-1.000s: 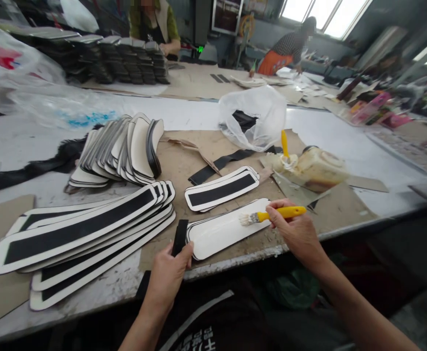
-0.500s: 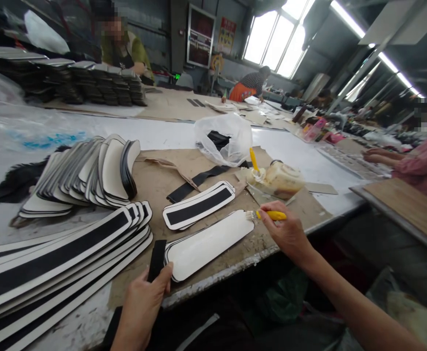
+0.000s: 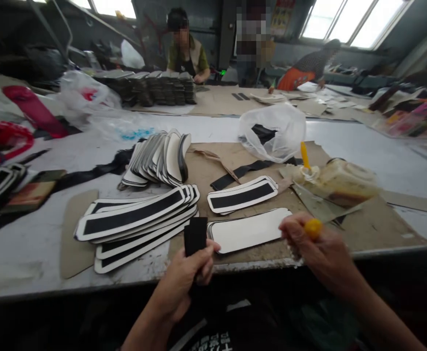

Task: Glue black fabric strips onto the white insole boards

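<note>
My left hand [image 3: 188,275] grips black strips [image 3: 195,235], held upright at the left end of a white curved panel [image 3: 250,231]. Its fingertips reach that panel's corner. Other panels lie beneath the white one. My right hand [image 3: 318,246], slightly blurred, is closed around a yellow-handled brush [image 3: 313,228] at the panel's right end; the bristles are hidden by the fingers. Just behind lie white panels with a black strip on top [image 3: 244,196]. To the left, a fanned pile of similar black-striped panels [image 3: 133,222] rests on the table.
A cloudy plastic bottle [image 3: 352,178] lies on its side, a yellow handle [image 3: 304,156] standing in pale paste beside it. Behind are a white plastic bag [image 3: 290,129] and a stack of curved pieces [image 3: 158,158]. Brown paper [image 3: 378,229] covers part of the table. Co-workers stand beyond.
The view has swung left, so the table's things appear farther right. My left hand now holds the black strips more upright. My right hand has turned, hiding the brush's bristles.
</note>
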A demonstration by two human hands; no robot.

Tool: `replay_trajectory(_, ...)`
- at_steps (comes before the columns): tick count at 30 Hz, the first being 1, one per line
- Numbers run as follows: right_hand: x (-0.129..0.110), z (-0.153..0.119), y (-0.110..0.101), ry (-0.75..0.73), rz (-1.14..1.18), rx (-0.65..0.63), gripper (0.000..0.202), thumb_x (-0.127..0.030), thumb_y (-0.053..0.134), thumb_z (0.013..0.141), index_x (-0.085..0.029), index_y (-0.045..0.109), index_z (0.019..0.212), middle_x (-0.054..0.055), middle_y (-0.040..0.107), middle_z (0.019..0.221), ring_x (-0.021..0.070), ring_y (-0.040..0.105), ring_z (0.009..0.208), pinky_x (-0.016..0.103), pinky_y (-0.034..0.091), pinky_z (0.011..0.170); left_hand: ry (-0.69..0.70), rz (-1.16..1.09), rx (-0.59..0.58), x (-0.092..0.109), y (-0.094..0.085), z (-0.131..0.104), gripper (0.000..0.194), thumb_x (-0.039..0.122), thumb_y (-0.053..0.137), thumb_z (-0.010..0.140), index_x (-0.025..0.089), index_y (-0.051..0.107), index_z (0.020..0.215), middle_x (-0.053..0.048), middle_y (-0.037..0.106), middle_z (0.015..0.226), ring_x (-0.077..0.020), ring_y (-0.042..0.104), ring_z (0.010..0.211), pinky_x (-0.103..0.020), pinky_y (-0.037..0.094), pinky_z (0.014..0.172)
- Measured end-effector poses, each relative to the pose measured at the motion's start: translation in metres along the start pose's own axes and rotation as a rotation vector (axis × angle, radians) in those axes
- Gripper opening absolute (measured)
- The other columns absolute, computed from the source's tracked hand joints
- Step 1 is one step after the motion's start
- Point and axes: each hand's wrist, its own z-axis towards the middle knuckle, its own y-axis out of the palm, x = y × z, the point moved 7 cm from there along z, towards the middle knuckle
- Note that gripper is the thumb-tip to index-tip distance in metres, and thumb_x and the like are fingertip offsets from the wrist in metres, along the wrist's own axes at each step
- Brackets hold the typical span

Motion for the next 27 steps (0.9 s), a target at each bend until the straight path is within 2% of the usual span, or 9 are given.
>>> replay_trajectory(2,-0.008,0.0,0.044,0.056,0.161,-0.196,0.023,-0.04,0.053,0.086,-0.02,0.059,0.076,-0.001,0.056,0.066,0.0133,0.053,0.059,0.024,0.044,0.058,-0.048,-0.054,-0.107,-0.004,0.019,-0.008,0.019,0.03,0.061,0.077,0.012,0.061,0.083,0.007,0.036,0.047,-0.0053,0.025,0.044,-0.021,0.02,0.046)
replay_trajectory(4,-0.012,-0.004,0.081,0.165,0.344,-0.346,0.019,-0.038,0.064,0.077,-0.02,0.057,0.075,-0.003,0.055,0.063,0.0123,0.052,0.058,0.023,0.043,0.056,-0.09,-0.064,-0.134,-0.013,0.03,-0.012,0.015,0.027,0.059,0.077,0.012,0.06,0.074,0.005,0.038,0.046,-0.005,0.026,0.043,-0.021,0.019,0.046)
replay_trajectory(7,-0.008,-0.01,0.107,0.304,0.524,-0.404,0.024,-0.035,0.066,0.072,-0.019,0.05,0.066,-0.005,0.049,0.057,0.0097,0.046,0.051,0.021,0.04,0.051,-0.138,-0.028,-0.126,-0.026,0.036,-0.014,0.023,0.027,0.061,0.076,0.011,0.056,0.06,0.001,0.044,0.048,-0.005,0.032,0.044,-0.02,0.023,0.046)
replay_trajectory(10,-0.002,-0.012,0.104,0.291,0.52,-0.37,0.025,-0.037,0.058,0.08,-0.018,0.051,0.065,-0.003,0.05,0.058,0.0103,0.045,0.053,0.022,0.04,0.052,-0.107,0.032,-0.144,-0.028,0.038,-0.014,0.029,0.033,0.06,0.079,0.009,0.06,0.061,-0.004,0.055,0.057,-0.0072,0.042,0.049,-0.02,0.031,0.05)
replay_trajectory(15,0.01,-0.011,0.084,0.219,0.418,-0.268,0.032,-0.041,0.051,0.085,-0.018,0.049,0.063,-0.002,0.048,0.06,0.0112,0.044,0.057,0.023,0.038,0.054,-0.035,0.06,-0.089,-0.032,0.034,-0.01,0.034,0.039,0.058,0.081,0.009,0.065,0.093,-0.009,0.066,0.074,-0.0132,0.056,0.06,-0.025,0.042,0.058)
replay_trajectory(18,0.025,-0.016,0.079,0.347,0.452,-0.131,0.039,-0.049,0.056,0.081,-0.021,0.039,0.06,-0.006,0.038,0.051,0.0097,0.036,0.048,0.023,0.034,0.047,-0.009,0.074,-0.03,-0.042,0.031,-0.005,0.039,0.044,0.06,0.079,0.007,0.066,0.09,-0.009,0.066,0.071,-0.0138,0.057,0.059,-0.025,0.043,0.057)
replay_trajectory(20,0.034,-0.023,0.08,0.445,0.533,-0.08,0.039,-0.052,0.058,0.079,-0.021,0.041,0.063,-0.006,0.038,0.049,0.0099,0.037,0.044,0.023,0.034,0.044,0.016,0.102,-0.01,-0.049,0.033,-0.002,0.042,0.048,0.06,0.077,0.008,0.065,0.087,-0.009,0.066,0.069,-0.0139,0.056,0.056,-0.026,0.043,0.056)
replay_trajectory(24,0.045,-0.029,0.072,0.49,0.738,0.043,0.032,-0.051,0.061,0.077,-0.021,0.051,0.08,-0.001,0.055,0.065,0.015,0.053,0.055,0.026,0.045,0.05,0.045,0.212,-0.089,-0.065,0.052,0.002,0.047,0.057,0.058,0.073,0.011,0.062,0.081,-0.007,0.063,0.063,-0.0142,0.054,0.052,-0.027,0.042,0.053)
replay_trajectory(27,0.055,-0.024,0.045,0.513,0.792,0.201,0.032,-0.05,0.064,0.075,-0.022,0.05,0.077,-0.003,0.051,0.059,0.014,0.052,0.049,0.025,0.043,0.043,0.013,0.327,-0.158,-0.075,0.063,-0.003,0.049,0.061,0.054,0.074,0.012,0.06,0.078,-0.006,0.059,0.06,-0.0138,0.05,0.05,-0.027,0.04,0.051)
